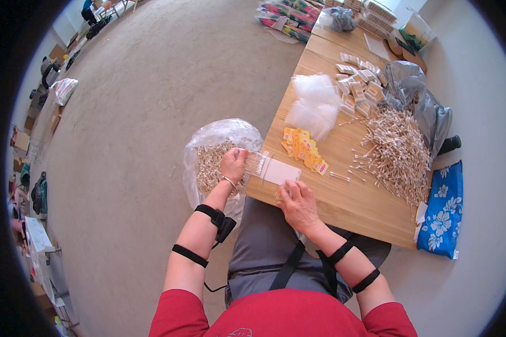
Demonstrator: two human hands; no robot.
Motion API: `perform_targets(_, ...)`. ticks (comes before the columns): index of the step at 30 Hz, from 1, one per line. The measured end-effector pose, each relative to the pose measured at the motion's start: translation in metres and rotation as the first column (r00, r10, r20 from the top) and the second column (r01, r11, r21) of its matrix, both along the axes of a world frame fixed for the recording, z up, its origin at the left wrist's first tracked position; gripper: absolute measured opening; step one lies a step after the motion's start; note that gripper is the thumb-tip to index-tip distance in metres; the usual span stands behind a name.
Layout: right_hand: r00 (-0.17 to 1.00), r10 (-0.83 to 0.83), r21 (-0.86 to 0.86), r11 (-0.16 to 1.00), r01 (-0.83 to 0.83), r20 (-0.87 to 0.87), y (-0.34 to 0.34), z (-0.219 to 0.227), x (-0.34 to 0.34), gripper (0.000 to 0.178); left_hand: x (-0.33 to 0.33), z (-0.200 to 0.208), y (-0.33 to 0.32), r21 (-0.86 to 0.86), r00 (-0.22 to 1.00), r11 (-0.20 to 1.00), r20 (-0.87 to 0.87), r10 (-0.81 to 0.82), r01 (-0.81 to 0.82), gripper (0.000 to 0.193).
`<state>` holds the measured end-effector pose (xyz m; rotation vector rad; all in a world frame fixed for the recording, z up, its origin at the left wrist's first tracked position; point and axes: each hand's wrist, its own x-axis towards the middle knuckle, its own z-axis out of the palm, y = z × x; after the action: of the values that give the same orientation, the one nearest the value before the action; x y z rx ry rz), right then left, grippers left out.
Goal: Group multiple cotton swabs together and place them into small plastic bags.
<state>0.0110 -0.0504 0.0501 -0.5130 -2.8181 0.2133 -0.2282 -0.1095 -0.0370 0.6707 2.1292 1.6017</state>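
The person's left hand (234, 164) is closed on the end of a flat row of swabs (255, 163) at the counter's (348, 196) near corner, just beside a white rectangle (281, 171). The right hand (298, 205) rests at the edge with fingers curled (a bit of yellow shows by the fingertips, though I can't tell whether it's gripped). Farther along lie a fan of yellow cards (303, 149), some clear bags (315, 104) and a jumble of filled packets (361, 84). A big loose heap of swabs (396, 146) spreads to the right, near a blue floral pouch (443, 210). Below the left hand, a clear sack (194, 185) holds more swabs.
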Motion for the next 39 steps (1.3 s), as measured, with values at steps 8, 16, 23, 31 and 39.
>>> perform_targets(8, 0.994, 0.016, -0.179, 0.983, -0.034, -0.104, -0.001, -0.006, 0.018, 0.046, -0.001, -0.004, 0.005, 0.007, 0.999, 1.000, -0.035, 0.009, -0.009, 0.033)
perform_targets(16, 0.991, -0.087, -0.312, 0.949, 0.051, -0.103, 0.001, -0.008, 0.016, 0.038, -0.006, -0.010, 0.004, -0.043, 0.996, 0.999, -0.088, 0.024, -0.027, 0.034)
perform_targets(23, 0.983, -0.053, -0.270, 0.963, 0.004, -0.176, -0.001, -0.011, 0.013, 0.030, -0.009, -0.015, 0.001, 0.000, 1.000, 1.000, -0.016, 0.006, -0.006, 0.033)
perform_targets(31, 0.972, 0.023, -0.286, 0.954, -0.091, -0.232, 0.003, -0.016, 0.014, 0.018, -0.005, -0.010, 0.000, 0.019, 0.998, 1.000, 0.069, -0.012, 0.011, 0.033)
perform_targets(39, 0.886, -0.456, -0.912, 0.393, 0.120, -0.081, 0.026, -0.001, -0.042, 0.014, -0.006, -0.011, 0.001, 0.032, 0.999, 0.999, 0.033, 0.005, -0.006, 0.032)
